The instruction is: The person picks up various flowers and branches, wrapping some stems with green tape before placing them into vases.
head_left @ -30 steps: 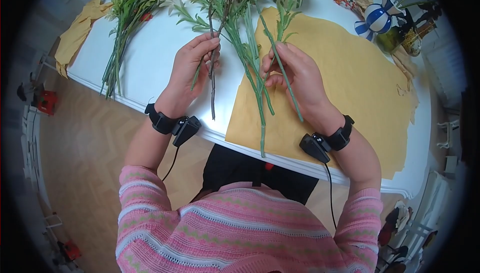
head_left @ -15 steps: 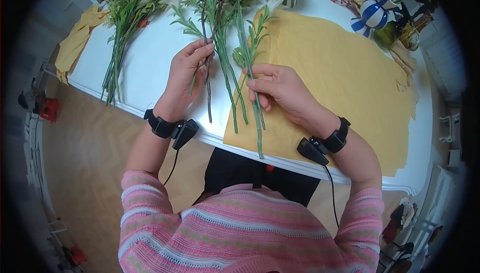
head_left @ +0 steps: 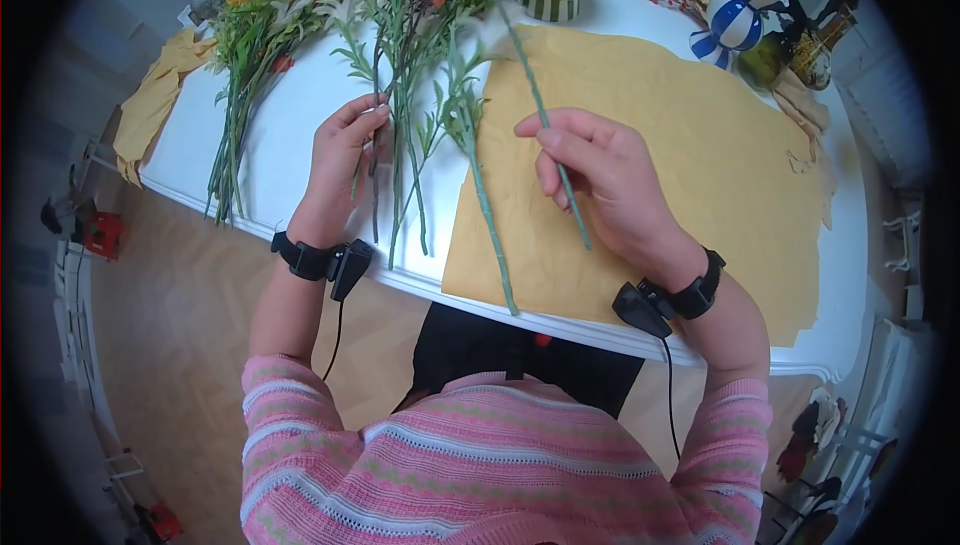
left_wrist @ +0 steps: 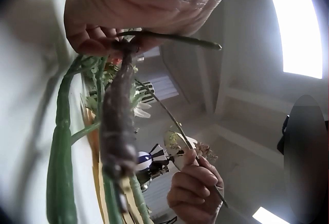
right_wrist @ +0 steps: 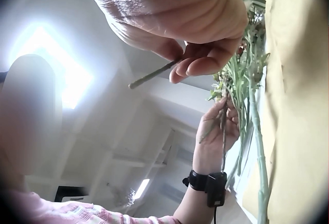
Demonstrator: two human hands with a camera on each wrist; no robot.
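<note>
the left hand (head_left: 343,145) pinches a dark brown, knobbly twig (head_left: 376,195) and a thin sprig (head_left: 356,173) over the left part of the white desk (head_left: 300,135). the right hand (head_left: 615,170) pinches a slim, nearly straight green stem (head_left: 525,63) above the yellow paper (head_left: 700,175), its blunt near end slanting right. between the hands, a paler, jointed leafy stem (head_left: 487,213) crosses the paper's left part, leaves toward the far side.

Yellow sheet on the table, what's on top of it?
A green stem crosses the left part of the yellow sheet. Above it, the right hand holds another stem. Whatever lies hidden beneath that hand can't be seen.
</note>
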